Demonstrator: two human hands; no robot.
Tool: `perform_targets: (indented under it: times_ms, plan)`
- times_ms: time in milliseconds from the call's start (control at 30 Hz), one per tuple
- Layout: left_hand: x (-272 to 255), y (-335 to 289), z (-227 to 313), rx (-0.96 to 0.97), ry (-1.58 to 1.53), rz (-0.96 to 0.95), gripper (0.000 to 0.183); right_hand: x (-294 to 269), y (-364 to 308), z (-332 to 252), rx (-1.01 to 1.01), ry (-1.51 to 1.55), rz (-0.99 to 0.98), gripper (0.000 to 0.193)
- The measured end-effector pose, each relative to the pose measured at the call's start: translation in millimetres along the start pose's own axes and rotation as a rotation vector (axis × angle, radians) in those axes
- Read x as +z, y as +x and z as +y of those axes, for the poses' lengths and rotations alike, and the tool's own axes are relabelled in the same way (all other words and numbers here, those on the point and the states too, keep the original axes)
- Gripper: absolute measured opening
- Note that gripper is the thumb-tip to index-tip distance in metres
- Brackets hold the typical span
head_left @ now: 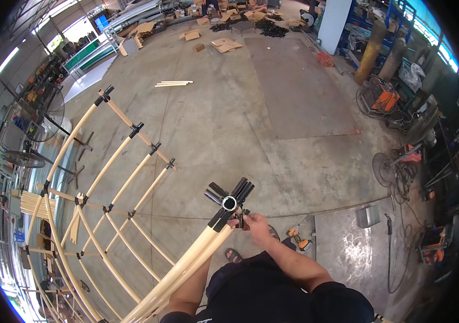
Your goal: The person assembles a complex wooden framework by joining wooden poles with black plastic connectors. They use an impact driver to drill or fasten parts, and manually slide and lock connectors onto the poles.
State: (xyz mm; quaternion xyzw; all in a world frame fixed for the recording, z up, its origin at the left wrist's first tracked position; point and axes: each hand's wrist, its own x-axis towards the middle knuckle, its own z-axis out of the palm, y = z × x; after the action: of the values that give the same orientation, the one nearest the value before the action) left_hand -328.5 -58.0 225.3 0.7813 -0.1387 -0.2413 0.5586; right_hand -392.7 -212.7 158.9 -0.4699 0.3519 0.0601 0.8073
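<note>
Two long cream pipes rise from the lower left toward the middle. A cluster of black pipe joints sits on their upper end, with stubs pointing several ways and a round open pipe end facing up. Beside that cluster, my right hand is closed, its fingers pinching a small black joint piece. My left hand reaches up from behind the pipes. Only its fingertips show, closed against the joints; the rest is hidden.
A rack frame of cream pipes and black joints stands at left. Near my feet lies a cordless drill, left of a metal plate. Loose pipes lie ahead. Fans stand left; a welding machine stands right.
</note>
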Motion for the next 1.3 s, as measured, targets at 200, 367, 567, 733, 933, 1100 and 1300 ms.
perform_targets:
  times_ms: [200,367,567,733,933,1100,1300]
  plan:
    - [-2,10,-1,0.018,-0.044,-0.041,0.025,-10,6,5,-0.275,0.029,-0.109,0.017]
    - [-4,7,-5,0.028,-0.083,-0.082,0.027,-10,-3,12,-0.198,0.027,-0.05,0.017]
    - [-4,3,-21,0.023,-0.095,-0.088,0.028,-10,-10,15,-0.16,-0.11,0.012,0.024]
    - [-7,13,-27,0.067,-0.134,-0.032,0.03,-12,0,-20,-0.226,-0.321,-0.092,0.022]
    - [-11,26,-38,-0.086,-0.132,-0.084,0.024,0,1,-7,-0.328,-0.139,-0.06,0.019]
    - [-9,26,-19,-0.105,-0.064,-0.101,0.026,-8,3,3,-0.278,0.258,-0.087,0.016]
    - [-7,24,-17,-0.151,-0.113,-0.081,0.03,-8,18,-2,-0.356,0.144,-0.202,0.016]
